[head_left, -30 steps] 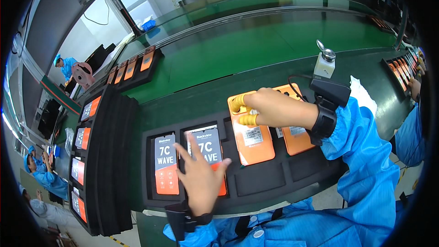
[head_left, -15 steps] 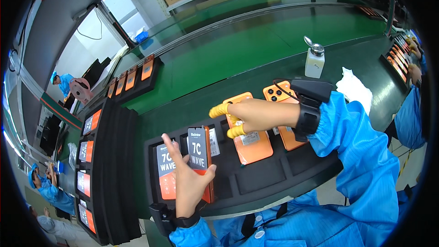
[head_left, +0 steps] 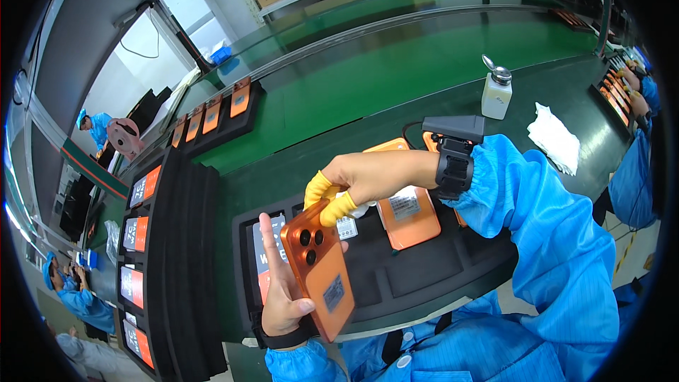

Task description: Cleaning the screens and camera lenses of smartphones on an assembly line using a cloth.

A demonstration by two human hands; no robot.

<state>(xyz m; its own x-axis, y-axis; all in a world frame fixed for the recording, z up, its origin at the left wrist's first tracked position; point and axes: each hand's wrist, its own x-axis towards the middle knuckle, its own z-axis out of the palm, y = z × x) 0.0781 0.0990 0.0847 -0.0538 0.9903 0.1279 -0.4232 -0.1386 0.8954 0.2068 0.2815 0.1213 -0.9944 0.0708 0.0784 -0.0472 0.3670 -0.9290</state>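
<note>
My left hand (head_left: 281, 290) holds an orange phone (head_left: 320, 269) upright above the black foam tray (head_left: 396, 286), its back with the round camera lenses turned toward me. My right hand (head_left: 357, 180), with yellow finger cots on thumb and fingers, pinches the phone's top edge near the camera. A black wrist device (head_left: 454, 163) sits on my right wrist. Another orange phone (head_left: 409, 209) lies back-up in the tray to the right, carrying a white sticker. One more phone (head_left: 260, 258) lies in the tray behind my left hand, mostly hidden.
A stack of black trays (head_left: 177, 240) with more phones stands at my left. A white dispenser bottle (head_left: 496, 92) and a white cloth (head_left: 555, 138) rest on the green bench. Another tray of phones (head_left: 216, 113) lies farther back. Co-workers in blue sit at the left and right edges.
My left hand lifted a phone out of the tray and turned it from screen-side to back-side toward me. My right hand left the lying phone and came onto the lifted one.
</note>
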